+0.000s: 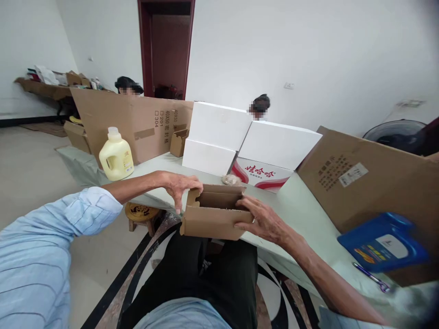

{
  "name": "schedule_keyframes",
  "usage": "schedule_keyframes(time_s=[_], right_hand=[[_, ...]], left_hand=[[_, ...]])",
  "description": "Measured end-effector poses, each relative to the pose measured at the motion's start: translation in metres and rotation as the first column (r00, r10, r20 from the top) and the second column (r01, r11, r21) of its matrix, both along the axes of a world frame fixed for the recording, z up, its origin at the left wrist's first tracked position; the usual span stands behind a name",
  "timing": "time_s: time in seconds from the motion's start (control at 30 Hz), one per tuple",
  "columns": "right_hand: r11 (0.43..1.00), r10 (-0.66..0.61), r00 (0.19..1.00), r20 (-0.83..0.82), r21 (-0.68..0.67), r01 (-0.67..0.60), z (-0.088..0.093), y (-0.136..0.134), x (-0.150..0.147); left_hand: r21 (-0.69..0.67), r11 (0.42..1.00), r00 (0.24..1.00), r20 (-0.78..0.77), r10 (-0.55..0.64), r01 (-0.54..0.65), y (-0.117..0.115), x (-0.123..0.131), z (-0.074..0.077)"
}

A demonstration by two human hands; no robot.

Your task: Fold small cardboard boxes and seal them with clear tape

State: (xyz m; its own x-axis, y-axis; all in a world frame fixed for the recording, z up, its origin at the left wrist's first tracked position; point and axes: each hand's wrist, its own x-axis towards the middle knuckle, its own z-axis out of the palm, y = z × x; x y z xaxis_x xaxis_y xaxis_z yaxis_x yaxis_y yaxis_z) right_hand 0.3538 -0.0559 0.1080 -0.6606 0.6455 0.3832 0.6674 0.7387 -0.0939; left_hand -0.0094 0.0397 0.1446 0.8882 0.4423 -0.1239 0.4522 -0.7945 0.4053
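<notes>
A small brown cardboard box [213, 224] with an open top is tilted towards me at the near edge of the cloth-covered table [161, 167]. My right hand [262, 218] grips its right end, fingers over the rim and inside, thumb on the front wall. At the left end is my left hand [183, 186], its fingertips by the far corner and its thumb spread away from them. Just behind the box lies a small pale, crumpled-looking bundle [232, 180] that I cannot make out. The inside of the box is only partly visible.
White boxes [216, 130] and a red-and-white carton [262, 174] stand behind. A yellow jug [116, 155] is left, beside a large cardboard panel [147, 123]. Right are a blue jug [384, 242], a purple-handled tool [370, 277] and another panel [363, 192]. Two people sit beyond.
</notes>
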Motion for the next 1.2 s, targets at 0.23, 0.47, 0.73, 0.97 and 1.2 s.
schedule_keyframes(time_s=[0.23,0.47,0.73,0.97,1.2], right_hand=[[0.982,-0.166,0.851,-0.498,-0.005,0.188,-0.041,0.004,0.009],[0.941,-0.258,0.64,-0.724,-0.038,0.336,-0.073,-0.002,0.003],[0.874,-0.291,0.417,-0.861,-0.062,0.482,-0.073,0.021,-0.012],[0.862,-0.287,0.41,-0.865,-0.046,0.505,-0.077,0.037,-0.019],[0.872,-0.282,0.472,-0.836,-0.019,0.488,-0.077,0.035,-0.016]], left_hand=[[0.033,0.99,0.913,0.391,0.116,-0.139,-0.005,-0.008,-0.056],[-0.357,0.887,0.621,0.635,0.46,-0.291,-0.034,-0.007,-0.099],[-0.397,0.902,0.578,0.701,0.418,-0.172,-0.031,0.004,-0.096],[-0.336,0.935,0.719,0.622,0.31,-0.113,-0.032,-0.003,-0.088],[-0.215,0.961,0.746,0.608,0.271,-0.174,-0.032,0.0,-0.095]])
